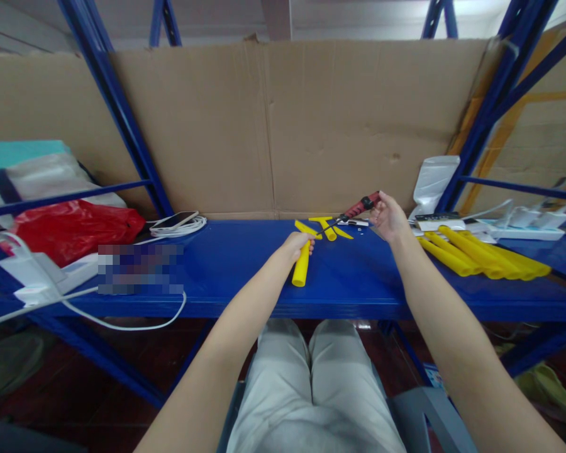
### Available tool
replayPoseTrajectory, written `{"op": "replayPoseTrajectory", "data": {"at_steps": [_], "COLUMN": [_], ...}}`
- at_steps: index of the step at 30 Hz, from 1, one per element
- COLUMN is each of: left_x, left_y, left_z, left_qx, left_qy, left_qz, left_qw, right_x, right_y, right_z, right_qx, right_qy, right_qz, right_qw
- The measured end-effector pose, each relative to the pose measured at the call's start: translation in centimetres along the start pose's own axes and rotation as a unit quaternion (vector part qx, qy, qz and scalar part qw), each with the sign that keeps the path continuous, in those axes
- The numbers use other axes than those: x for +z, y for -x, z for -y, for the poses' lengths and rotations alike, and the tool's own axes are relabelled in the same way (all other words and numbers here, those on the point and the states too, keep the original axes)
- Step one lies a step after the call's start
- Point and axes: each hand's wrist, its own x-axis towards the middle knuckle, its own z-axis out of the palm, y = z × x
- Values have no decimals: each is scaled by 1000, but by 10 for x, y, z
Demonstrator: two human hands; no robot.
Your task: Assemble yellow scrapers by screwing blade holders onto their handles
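At centre, left hand [302,244] has fingers clamped round yellow tube [300,272]; right of centre, right hand [388,217] pinches red-handled screwdriver [357,209].

Tall brown cardboard panel [193,126] behind, blue metal rack post [122,113] in front at left. Red plastic bag [75,229] far left, teal item [23,153] above it. Smartphone [173,219] beside coiled white cable [195,226]. Crumpled white plastic pouch [434,185] upright at right; white power strip [523,231] beyond, plugs [523,218] in it. Grey chair [434,409] below.
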Motion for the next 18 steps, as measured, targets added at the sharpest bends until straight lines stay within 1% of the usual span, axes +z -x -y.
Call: {"op": "replayPoseTrajectory", "data": {"at_steps": [3, 5, 10, 12, 18], "left_x": [0, 1, 2, 2, 2], "left_y": [7, 11, 17, 17, 17], "left_z": [-5, -8, -12, -12, -12], "left_qx": [-8, -16, -20, -21, -25], "left_qy": [-2, -8, -14, -14, -14], "left_qz": [-2, -4, -8, -9, -10], "left_qw": [1000, 1000, 1000, 1000, 1000], "right_x": [-1, -1, 1, 2, 0], "right_y": [-1, 0, 3, 3, -1], "right_z": [-1, 0, 2, 2, 0], "right_qx": [10, 6, -2, -2, -14], "right_qy": [10, 23, 20, 13, 28], "right_qz": [-5, -5, 36, 43, 22], "right_qw": [1000, 1000, 999, 999, 999]}}
